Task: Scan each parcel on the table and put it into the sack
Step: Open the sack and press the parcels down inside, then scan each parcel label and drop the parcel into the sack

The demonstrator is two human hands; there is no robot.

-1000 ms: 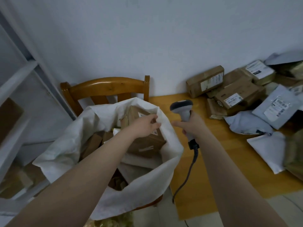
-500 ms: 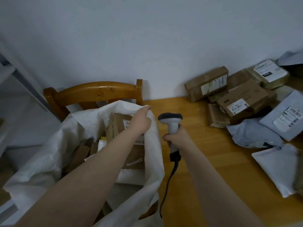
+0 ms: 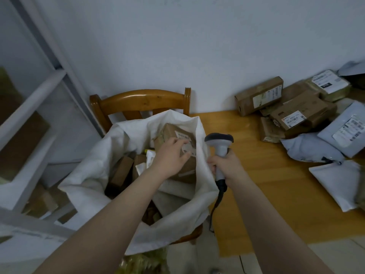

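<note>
Our left hand (image 3: pixel 170 158) lies loose-fingered on the brown cardboard box (image 3: pixel 177 133) inside the white woven sack (image 3: pixel 92 175). At its three o'clock our right hand (image 3: pixel 227 167) grips the grey handheld scanner (image 3: pixel 219 140). At two o'clock, brown and grey parcels (image 3: pixel 296 113) lie on the wooden table (image 3: pixel 256 184).

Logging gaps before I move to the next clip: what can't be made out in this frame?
Head view, the only one:
- Print on the parcel labels on the table: too small and blurred.
- Deeper contents of the sack: hidden by its folds and the left hand and forearm.
- Grip and trigger of the scanner: covered by the right hand.
- Part of the grey mailer: cut off by the right edge.
</note>
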